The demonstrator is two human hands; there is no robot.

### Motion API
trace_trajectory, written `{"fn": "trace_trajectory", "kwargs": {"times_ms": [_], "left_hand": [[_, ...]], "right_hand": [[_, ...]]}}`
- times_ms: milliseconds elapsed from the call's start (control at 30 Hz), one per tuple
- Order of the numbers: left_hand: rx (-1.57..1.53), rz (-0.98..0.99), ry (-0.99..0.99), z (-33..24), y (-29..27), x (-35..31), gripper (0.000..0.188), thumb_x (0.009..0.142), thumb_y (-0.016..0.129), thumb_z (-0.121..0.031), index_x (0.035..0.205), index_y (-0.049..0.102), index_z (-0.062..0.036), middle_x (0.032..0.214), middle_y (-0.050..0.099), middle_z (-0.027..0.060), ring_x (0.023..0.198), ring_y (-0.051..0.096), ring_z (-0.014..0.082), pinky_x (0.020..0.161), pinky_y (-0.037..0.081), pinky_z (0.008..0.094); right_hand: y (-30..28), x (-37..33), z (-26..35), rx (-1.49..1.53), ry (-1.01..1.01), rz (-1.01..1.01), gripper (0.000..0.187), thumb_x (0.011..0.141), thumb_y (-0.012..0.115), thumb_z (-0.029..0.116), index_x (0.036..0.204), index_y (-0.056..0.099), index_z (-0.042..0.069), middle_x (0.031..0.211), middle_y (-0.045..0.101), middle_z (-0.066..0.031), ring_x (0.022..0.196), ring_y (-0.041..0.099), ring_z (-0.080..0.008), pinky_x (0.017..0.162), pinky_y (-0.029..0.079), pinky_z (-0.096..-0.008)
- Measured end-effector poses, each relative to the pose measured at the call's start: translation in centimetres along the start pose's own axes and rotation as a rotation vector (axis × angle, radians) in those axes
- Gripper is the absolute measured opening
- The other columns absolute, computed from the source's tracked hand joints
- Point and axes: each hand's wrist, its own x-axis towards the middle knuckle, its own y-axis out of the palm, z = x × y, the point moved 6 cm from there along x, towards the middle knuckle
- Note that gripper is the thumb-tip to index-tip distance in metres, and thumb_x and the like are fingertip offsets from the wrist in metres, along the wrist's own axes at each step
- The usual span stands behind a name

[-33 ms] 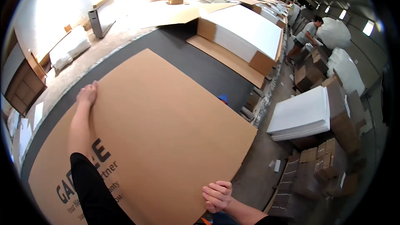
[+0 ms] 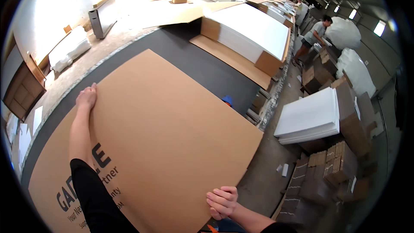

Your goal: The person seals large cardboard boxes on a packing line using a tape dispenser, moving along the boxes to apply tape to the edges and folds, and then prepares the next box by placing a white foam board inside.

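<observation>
A large brown cardboard sheet (image 2: 172, 116) with dark print lies slanted across the black conveyor belt (image 2: 189, 60) in front of me. My left hand (image 2: 87, 96) has its fingers hooked over the sheet's far left edge. At the near right edge, my right hand (image 2: 222, 202) is closed round the cardboard, fingers curled on top. Part of a small blue object (image 2: 227, 100) peeks out behind the sheet's far right edge. Just below my right hand shows a bit of something orange (image 2: 212, 228), too little to name.
Further along the belt stands an opened carton (image 2: 246, 26) with a white panel on top. To the right are stacked white sheets (image 2: 308, 116), brown carton bundles (image 2: 319, 168) and white plastic-wrapped bales (image 2: 343, 33). A co-worker (image 2: 317, 34) bends over boxes there.
The view has shifted very slightly, so everything sits a little further left. Both hands keep the same hold on the cardboard sheet.
</observation>
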Motion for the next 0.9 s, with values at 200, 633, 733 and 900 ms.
{"fn": "trace_trajectory", "kwargs": {"times_ms": [200, 633, 733, 900], "left_hand": [[0.057, -0.036, 0.035, 0.1, 2.2, -0.2, 0.059, 0.101, 0.024, -0.047, 0.122, 0.058, -0.0022, 0.132, 0.057, 0.0216, 0.126, 0.051, 0.0352, 0.105, 0.037, 0.0485], [0.068, 0.132, 1.096, -11.1, 5.6, -41.9, 0.102, 0.07, 0.07, -0.064, 0.14, 0.041, 0.0036, 0.152, 0.027, 0.029, 0.142, 0.016, 0.0528, 0.116, 0.016, 0.0587], [0.299, 0.234, 0.965, -9.9, 5.6, -49.5, 0.116, 0.068, 0.058, -0.082, 0.143, 0.038, 0.0041, 0.153, 0.025, 0.0289, 0.141, 0.01, 0.0577, 0.115, 0.009, 0.0637], [0.345, 0.134, 0.731, -9.1, 6.4, -51.1, 0.097, 0.068, 0.072, -0.046, 0.148, 0.035, -0.0043, 0.156, 0.022, 0.0246, 0.143, 0.012, 0.0539, 0.117, 0.01, 0.061]], "right_hand": [[-0.1, -0.1, 0.0, -0.047, -0.007, -0.068, 0.016, 0.071, 0.059, 0.022, 0.073, 0.07, 0.011, 0.089, 0.074, -0.0031, 0.083, 0.067, -0.017, 0.073, 0.047, -0.0329], [-1.5, 0.3, -0.1, 0.136, 0.057, -0.149, 0.008, 0.072, 0.064, 0.014, 0.077, 0.068, 0.009, 0.092, 0.071, -0.006, 0.084, 0.066, -0.0201, 0.079, 0.05, -0.0314], [-1.9, 2.4, -2.0, 0.402, 0.065, -0.086, 0.003, 0.072, 0.064, 0.013, 0.072, 0.065, 0.01, 0.088, 0.07, -0.0059, 0.082, 0.067, -0.0204, 0.075, 0.052, -0.0314], [-6.3, 5.0, -21.5, 0.705, 1.026, -0.623, 0.006, 0.086, 0.058, 0.002, 0.091, 0.056, 0.004, 0.078, 0.054, -0.0028, 0.069, 0.051, -0.0123, 0.064, 0.044, -0.028]]}}
